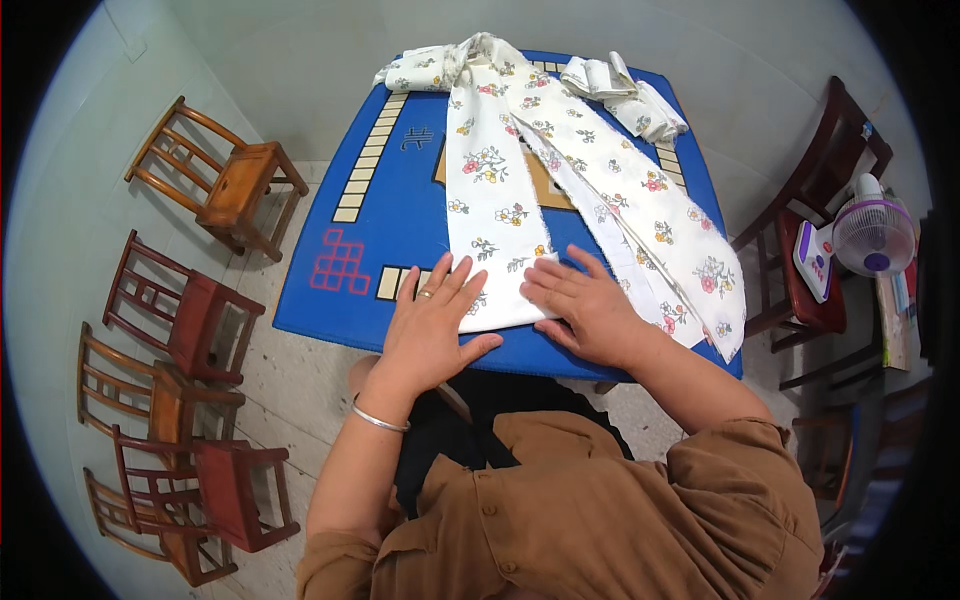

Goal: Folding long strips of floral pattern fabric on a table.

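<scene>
A long strip of white floral fabric (495,172) runs down a blue mahjong table mat (390,187) towards me. Its near end lies flat by the table's front edge. My left hand (439,322) rests on the strip's left edge with its fingers spread. On the right edge lies my right hand (589,304), palm down, its fingertips on the cloth. Neither hand grips anything. A second wide length of the same fabric (645,195) slants down to the right corner, its layers partly overlapping and its edges frayed.
Folded fabric bundles lie at the far left (420,67) and far right (645,105) of the table. Several wooden chairs (217,322) line the left wall. On a dark red chair (810,300) at right stands a white and purple fan (874,232).
</scene>
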`<state>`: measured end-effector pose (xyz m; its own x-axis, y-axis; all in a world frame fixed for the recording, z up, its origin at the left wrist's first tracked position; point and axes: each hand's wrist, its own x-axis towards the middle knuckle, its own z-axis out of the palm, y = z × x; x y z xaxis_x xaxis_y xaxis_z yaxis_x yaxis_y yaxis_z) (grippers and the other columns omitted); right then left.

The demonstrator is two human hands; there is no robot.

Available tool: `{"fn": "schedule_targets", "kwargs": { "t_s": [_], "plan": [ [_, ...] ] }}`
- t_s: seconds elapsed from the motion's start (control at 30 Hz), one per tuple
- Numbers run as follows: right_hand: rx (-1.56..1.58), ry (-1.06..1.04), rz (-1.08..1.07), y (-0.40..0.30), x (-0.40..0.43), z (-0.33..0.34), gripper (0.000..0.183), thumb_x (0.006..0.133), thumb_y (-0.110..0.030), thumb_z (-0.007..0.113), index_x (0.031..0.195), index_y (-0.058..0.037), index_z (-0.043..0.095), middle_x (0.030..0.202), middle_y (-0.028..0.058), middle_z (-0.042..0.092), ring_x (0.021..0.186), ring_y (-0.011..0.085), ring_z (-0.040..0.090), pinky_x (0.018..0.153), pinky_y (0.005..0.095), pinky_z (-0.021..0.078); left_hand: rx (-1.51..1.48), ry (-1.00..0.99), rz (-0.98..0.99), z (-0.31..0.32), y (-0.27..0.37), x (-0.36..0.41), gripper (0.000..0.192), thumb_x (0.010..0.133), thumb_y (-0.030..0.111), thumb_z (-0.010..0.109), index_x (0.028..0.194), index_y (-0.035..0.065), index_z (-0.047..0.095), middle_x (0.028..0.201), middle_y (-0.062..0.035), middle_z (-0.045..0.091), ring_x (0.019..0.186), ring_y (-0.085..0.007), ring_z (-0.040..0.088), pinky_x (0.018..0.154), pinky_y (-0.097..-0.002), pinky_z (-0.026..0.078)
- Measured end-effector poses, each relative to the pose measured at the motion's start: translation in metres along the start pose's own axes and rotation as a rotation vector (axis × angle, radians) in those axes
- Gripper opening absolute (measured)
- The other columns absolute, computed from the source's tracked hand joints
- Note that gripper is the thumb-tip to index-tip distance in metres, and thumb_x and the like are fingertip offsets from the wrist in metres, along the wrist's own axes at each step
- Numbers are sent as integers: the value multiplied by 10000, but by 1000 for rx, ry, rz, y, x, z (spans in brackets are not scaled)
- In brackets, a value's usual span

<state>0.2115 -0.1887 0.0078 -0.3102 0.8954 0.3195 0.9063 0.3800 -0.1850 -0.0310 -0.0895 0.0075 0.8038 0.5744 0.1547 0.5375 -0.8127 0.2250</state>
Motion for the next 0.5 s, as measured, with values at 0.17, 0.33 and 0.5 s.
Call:
{"fn": "schedule_targets", "kwargs": {
  "t_s": [0.17, 0.33, 0.5],
  "plan": [
    [334, -100, 10, 18, 5, -9, 469, 831, -109, 679, 1292, -77, 604, 1347, 140, 594, 1316, 270, 511, 1115, 454, 337, -208, 115, 35, 1, -12, 7, 619, 753, 222, 773, 1322, 81, 575, 1371, -113, 580, 1312, -302, 487, 1123, -455, 301],
    [417, -101, 18, 32, 8, -3, 434, 845, -69, 687, 1274, -98, 629, 1266, 109, 650, 1260, 259, 552, 1055, 407, 386, -266, 206, 33, 5, -14, 7, 470, 730, 94, 754, 1190, 103, 663, 1209, -93, 672, 1172, -292, 570, 1032, -422, 393],
    [493, -49, 313, 25, 13, 1, 409, 890, -152, 699, 1285, -91, 611, 1153, 130, 698, 1144, 278, 621, 951, 368, 462, -416, 292, -108, 11, -14, 11, 211, 810, 99, 734, 1021, 104, 739, 1009, -81, 714, 981, -267, 620, 870, -375, 478]
  ]
}}
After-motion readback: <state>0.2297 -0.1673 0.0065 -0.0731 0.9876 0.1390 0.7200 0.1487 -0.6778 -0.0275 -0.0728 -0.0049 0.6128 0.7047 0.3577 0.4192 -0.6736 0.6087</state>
